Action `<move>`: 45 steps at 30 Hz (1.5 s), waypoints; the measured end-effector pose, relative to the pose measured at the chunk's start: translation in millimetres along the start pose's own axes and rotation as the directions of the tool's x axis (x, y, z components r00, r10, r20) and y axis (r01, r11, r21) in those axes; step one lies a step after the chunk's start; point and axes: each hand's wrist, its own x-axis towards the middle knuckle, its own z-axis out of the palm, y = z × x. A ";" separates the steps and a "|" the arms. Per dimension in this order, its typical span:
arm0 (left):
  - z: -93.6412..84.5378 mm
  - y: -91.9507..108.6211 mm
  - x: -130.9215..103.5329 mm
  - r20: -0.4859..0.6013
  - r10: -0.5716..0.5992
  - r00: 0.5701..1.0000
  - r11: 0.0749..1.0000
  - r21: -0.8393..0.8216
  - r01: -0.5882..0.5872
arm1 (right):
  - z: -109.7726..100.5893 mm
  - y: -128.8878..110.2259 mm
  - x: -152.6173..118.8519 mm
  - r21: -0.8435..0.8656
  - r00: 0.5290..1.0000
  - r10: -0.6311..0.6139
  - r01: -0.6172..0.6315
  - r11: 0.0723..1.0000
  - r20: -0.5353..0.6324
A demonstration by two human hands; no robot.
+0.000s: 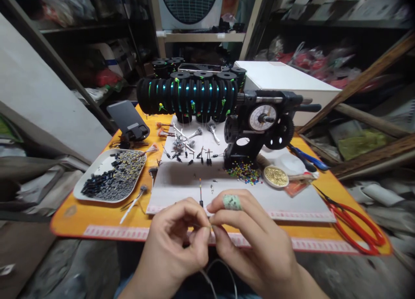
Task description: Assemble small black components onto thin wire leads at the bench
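Pale cord (209,281), long axis curving downward below the hands (259,236), both pinching a tiny, unclear piece (210,227).

Overhead light brightens your hands (256,238) and board (175,191); shadow lies under the spools (188,95); shelves (343,26) are dim; edges stretch, blurred.

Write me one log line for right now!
left hand: pinching; right hand: pinching, meeting left; tiny piece: between hands, unidentifiable; pale cord: looping below

Round-grilled fan (189,4), white box (282,76), apparently bagged goods (313,62)
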 end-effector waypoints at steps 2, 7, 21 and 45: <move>-0.8 -2.9 0.3 0.042 -0.089 0.995 0.981 -0.168 0.095 | 1.5 1.0 -1.2 0.039 1.000 0.005 -0.004 0.999 -0.022; -3.6 -9.6 -0.1 0.114 -0.132 0.985 0.934 -0.317 0.162 | 5.2 -0.1 -8.0 0.033 0.998 -0.008 0.010 0.999 -0.060; 0.0 -4.8 -11.3 -0.047 0.001 0.999 0.998 -0.060 -0.004 | 11.9 -1.9 -27.1 0.251 0.876 0.478 -0.450 0.857 -0.062; 2.0 -21.6 -14.3 -0.065 0.294 0.954 0.927 0.263 -0.268 | 10.8 -5.5 -30.6 0.284 0.828 0.559 -0.547 0.787 0.047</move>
